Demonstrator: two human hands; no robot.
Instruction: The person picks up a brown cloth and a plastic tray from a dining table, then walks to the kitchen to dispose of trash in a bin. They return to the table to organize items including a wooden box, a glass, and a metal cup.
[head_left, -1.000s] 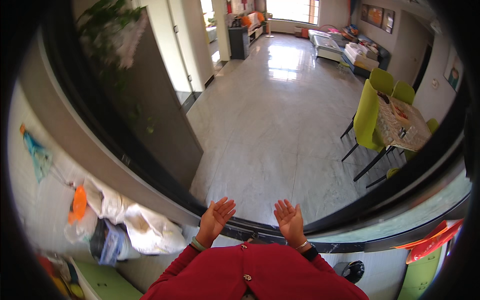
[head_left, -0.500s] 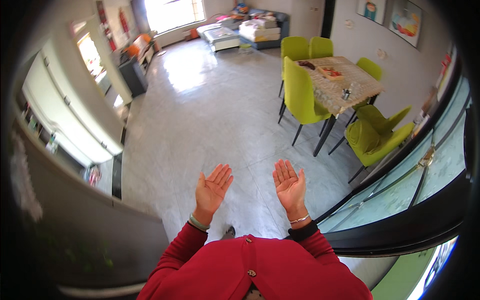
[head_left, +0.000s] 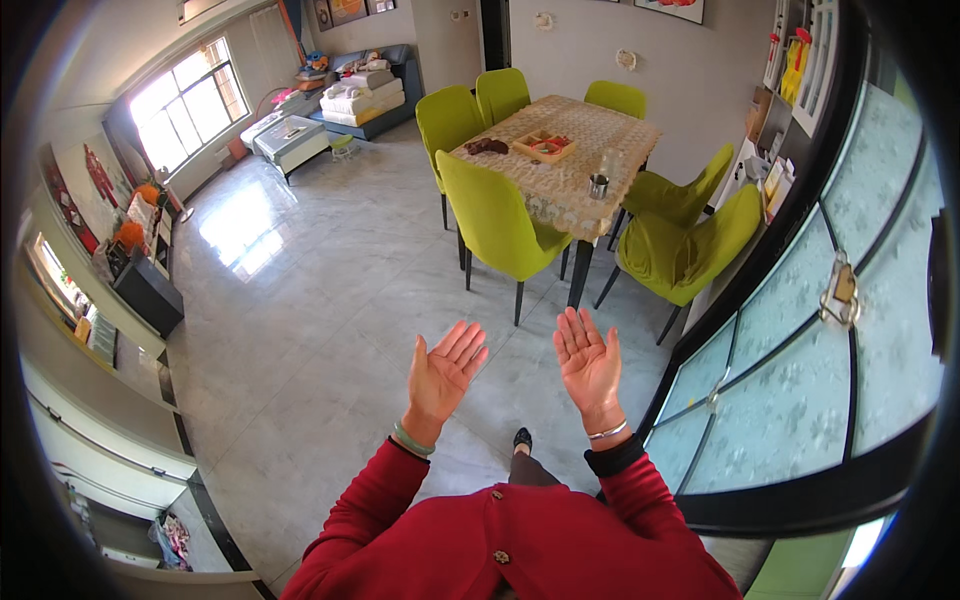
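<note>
Six green chairs (head_left: 492, 218) are set around one cloth-covered table (head_left: 545, 190), ahead of two hands and well apart from them; one wooden tray (head_left: 537, 156) and one metal cup (head_left: 598, 186) are borne on it. The left hand (head_left: 445, 375) and right hand (head_left: 590, 372) are held apart above the floor (head_left: 320, 340), palms turned up, each grip released. One bangle (head_left: 413, 441) and one silver bracelet (head_left: 608, 431) are worn. Farther off, one blue sofa (head_left: 409, 75) is seen
</note>
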